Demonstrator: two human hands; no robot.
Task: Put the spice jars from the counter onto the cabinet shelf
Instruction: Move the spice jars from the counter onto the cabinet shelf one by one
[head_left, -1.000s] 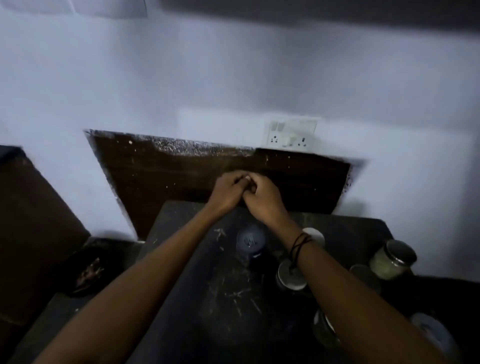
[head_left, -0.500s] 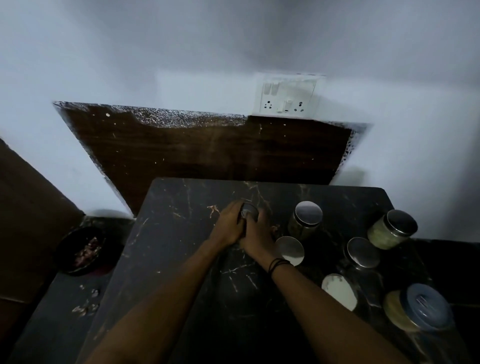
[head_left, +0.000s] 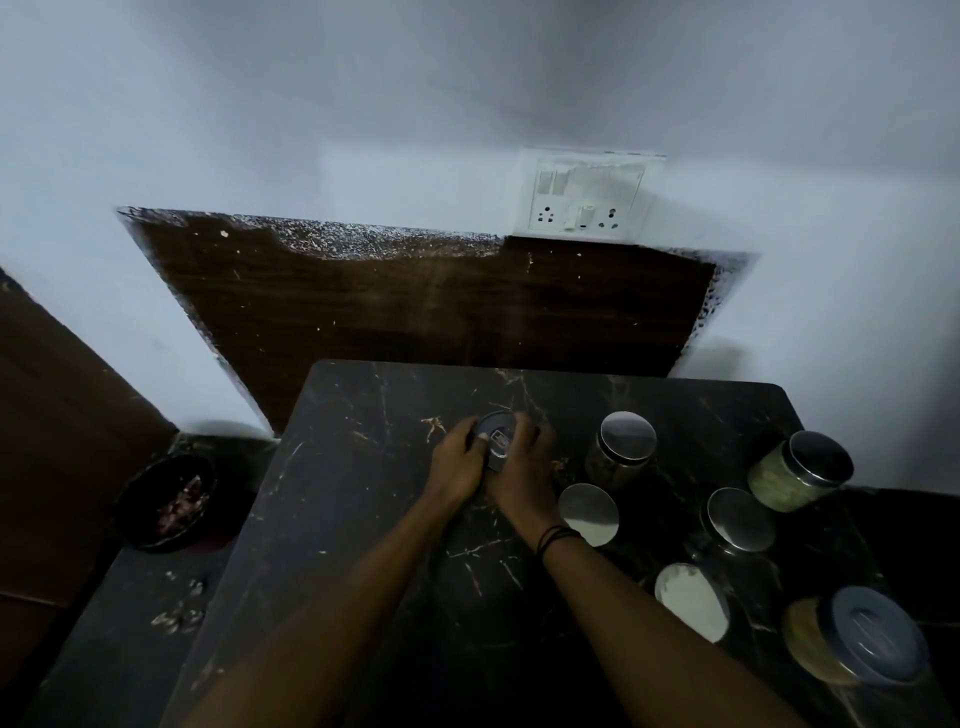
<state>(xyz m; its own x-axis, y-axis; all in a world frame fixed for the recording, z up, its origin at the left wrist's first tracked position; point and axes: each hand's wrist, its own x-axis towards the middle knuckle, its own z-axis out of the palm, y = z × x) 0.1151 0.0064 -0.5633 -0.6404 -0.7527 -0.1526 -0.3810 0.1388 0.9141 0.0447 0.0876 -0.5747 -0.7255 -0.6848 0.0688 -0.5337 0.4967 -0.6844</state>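
Standing upright at frame centre, the jar (head_left: 497, 439) is clasped between both hands — left hand (head_left: 460, 462), right hand (head_left: 522, 467) — equally near.

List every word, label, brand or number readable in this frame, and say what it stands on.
No text can be read in this frame.
Jar gripped by left hand and right hand: a small pale mark on its dark lid, too blurred to read.
Grey-lidded jar: faint embossed marks on the lid, unreadable.
Switch panel on the wall: switches and sockets only, no legible lettering.
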